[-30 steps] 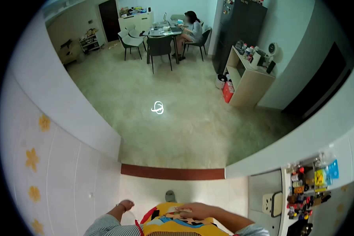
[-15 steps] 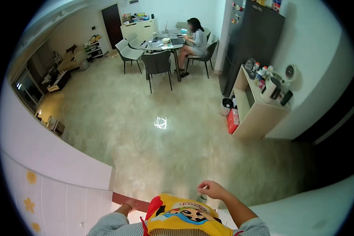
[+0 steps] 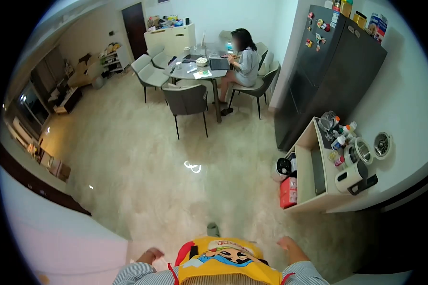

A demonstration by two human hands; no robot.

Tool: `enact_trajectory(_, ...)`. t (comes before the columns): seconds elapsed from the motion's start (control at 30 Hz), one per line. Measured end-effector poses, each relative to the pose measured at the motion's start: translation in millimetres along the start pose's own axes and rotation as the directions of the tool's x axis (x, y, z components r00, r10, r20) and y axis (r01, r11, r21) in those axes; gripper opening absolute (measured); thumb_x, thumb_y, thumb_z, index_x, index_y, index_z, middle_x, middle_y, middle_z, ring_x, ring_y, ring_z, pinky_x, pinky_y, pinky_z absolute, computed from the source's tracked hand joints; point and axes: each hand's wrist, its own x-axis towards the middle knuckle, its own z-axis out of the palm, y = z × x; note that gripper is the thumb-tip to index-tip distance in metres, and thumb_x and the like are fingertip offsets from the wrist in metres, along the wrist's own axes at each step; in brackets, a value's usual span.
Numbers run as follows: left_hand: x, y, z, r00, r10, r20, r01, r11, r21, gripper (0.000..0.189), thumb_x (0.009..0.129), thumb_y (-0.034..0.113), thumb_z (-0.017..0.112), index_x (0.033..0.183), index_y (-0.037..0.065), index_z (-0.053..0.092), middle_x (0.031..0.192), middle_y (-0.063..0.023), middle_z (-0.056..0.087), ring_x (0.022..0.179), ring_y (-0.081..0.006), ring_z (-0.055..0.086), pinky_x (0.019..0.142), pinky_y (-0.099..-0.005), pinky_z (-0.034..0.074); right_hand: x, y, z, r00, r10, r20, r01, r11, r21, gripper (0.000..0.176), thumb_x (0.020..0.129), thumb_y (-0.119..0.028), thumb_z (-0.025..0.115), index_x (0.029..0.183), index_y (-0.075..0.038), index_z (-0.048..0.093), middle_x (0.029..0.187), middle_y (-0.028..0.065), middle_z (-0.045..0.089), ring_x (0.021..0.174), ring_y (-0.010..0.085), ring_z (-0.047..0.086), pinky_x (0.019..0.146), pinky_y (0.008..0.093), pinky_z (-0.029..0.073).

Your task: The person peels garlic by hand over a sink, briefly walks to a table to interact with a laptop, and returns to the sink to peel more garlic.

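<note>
At the lower left, my left hand (image 3: pixel 153 253) hangs beside the yellow apron (image 3: pixel 230 259); its fingers are blurred. My right hand (image 3: pixel 286 243) is to the right of the apron, over the floor, also smeared, and I cannot make out its fingers well. No object shows in either hand. A cartoon face is printed on the apron, worn over striped sleeves. The tip of a dark green slipper (image 3: pixel 213 230) shows above the apron's top edge.
A person (image 3: pixel 247 61) sits at a table (image 3: pixel 180 71) with laptops. A grey chair (image 3: pixel 186 101) stands on its near side. On the right are a dark fridge (image 3: pixel 328 71) and a wooden cabinet (image 3: pixel 306 178) holding a white kettle (image 3: pixel 351 176), with a red box (image 3: pixel 288 192) low down.
The table, fridge and cabinet appear nearer and larger. My right hand has moved right, away from the apron. A slipper now shows in front, and the doorway edge has dropped out of view.
</note>
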Motion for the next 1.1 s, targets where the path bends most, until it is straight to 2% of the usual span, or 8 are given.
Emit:
enact_trajectory(0.33,66.2,476.7,-441.1,0.875,0.262,-0.407,-0.389,0.881,-0.269,0.035,0.083,0.033,0.081,0.102,0.004,0.075,0.089,-0.0029,0.074,0.079,-0.0110,0.065,0.075,-0.0281,0.053,118.8,279.8,-115.9,0.830,0.547,-0.113,-0.482,0.803,0.350,0.031,0.082,-0.028,0.071,0.106,-0.008,0.073,0.106,0.0211,0.071,0.102,0.0361,0.068,0.087,0.0481,0.054)
enact_trajectory(0.4,110.3,539.7,-456.0,0.903,0.293,-0.315,-0.390,0.866,-0.312,0.037,0.086,0.032,0.078,0.109,0.004,0.074,0.098,-0.0037,0.075,0.087,-0.0109,0.066,0.082,-0.0273,0.053,224.0,368.7,-128.1,0.694,0.521,-0.498,-0.140,0.775,0.616,0.021,0.086,-0.024,0.069,0.093,-0.004,0.073,0.091,0.0130,0.072,0.087,0.0247,0.070,0.076,0.0387,0.056)
enact_trajectory(0.47,154.2,580.7,-439.8,0.893,0.389,-0.226,-0.446,0.835,-0.322,0.044,0.097,0.039,0.064,0.126,0.006,0.067,0.119,-0.0076,0.071,0.110,-0.0160,0.064,0.100,-0.0313,0.049,229.3,358.0,-338.5,0.685,0.710,-0.165,-0.170,0.377,0.911,0.026,0.085,-0.026,0.071,0.098,-0.004,0.072,0.095,0.0140,0.073,0.087,0.0248,0.070,0.077,0.0376,0.055)
enact_trajectory(0.67,221.4,648.7,-393.5,0.796,0.492,-0.353,-0.579,0.448,-0.681,0.055,0.103,0.041,0.050,0.147,0.006,0.047,0.144,-0.0164,0.054,0.136,-0.0251,0.048,0.114,-0.0338,0.034,339.0,409.1,-714.8,0.893,0.195,-0.406,0.192,0.652,0.734,0.035,0.087,-0.031,0.069,0.109,-0.004,0.069,0.100,0.0134,0.073,0.092,0.0255,0.070,0.083,0.0371,0.054)
enact_trajectory(0.97,393.8,639.2,-568.4,0.782,0.579,-0.230,-0.549,0.463,-0.696,0.046,0.100,0.031,0.057,0.141,0.010,0.056,0.142,-0.0182,0.055,0.133,-0.0246,0.050,0.112,-0.0347,0.039,560.1,501.8,-1016.8,0.864,0.129,-0.487,0.266,0.704,0.658,0.036,0.086,-0.031,0.069,0.111,-0.006,0.069,0.103,0.0130,0.073,0.094,0.0261,0.069,0.085,0.0367,0.054)
enact_trajectory(1.0,380.4,657.4,-620.6,0.960,0.278,0.019,-0.099,0.402,-0.911,0.033,0.093,0.021,0.066,0.125,0.014,0.069,0.133,-0.0160,0.063,0.128,-0.0249,0.056,0.107,-0.0360,0.044,566.1,508.6,-1025.3,0.870,0.149,-0.470,0.254,0.681,0.687,0.036,0.086,-0.031,0.069,0.111,-0.006,0.069,0.103,0.0132,0.072,0.094,0.0260,0.069,0.085,0.0365,0.054)
enact_trajectory(1.03,310.7,725.5,-712.5,0.847,0.410,-0.338,-0.524,0.753,-0.399,0.020,0.086,0.018,0.073,0.105,0.015,0.078,0.119,-0.0127,0.071,0.119,-0.0262,0.063,0.101,-0.0373,0.049,571.4,515.9,-1046.7,0.883,0.147,-0.445,0.245,0.664,0.706,0.036,0.086,-0.031,0.070,0.111,-0.005,0.069,0.102,0.0135,0.072,0.094,0.0250,0.069,0.086,0.0362,0.053)
enact_trajectory(1.1,327.1,724.1,-785.3,0.852,0.323,-0.412,-0.441,0.867,-0.233,0.013,0.086,0.020,0.074,0.096,0.014,0.079,0.110,-0.0116,0.073,0.109,-0.0279,0.066,0.096,-0.0376,0.051,590.5,540.7,-1082.3,0.901,0.125,-0.416,0.247,0.641,0.726,0.035,0.086,-0.030,0.070,0.110,-0.004,0.069,0.100,0.0128,0.072,0.093,0.0242,0.068,0.085,0.0357,0.053)
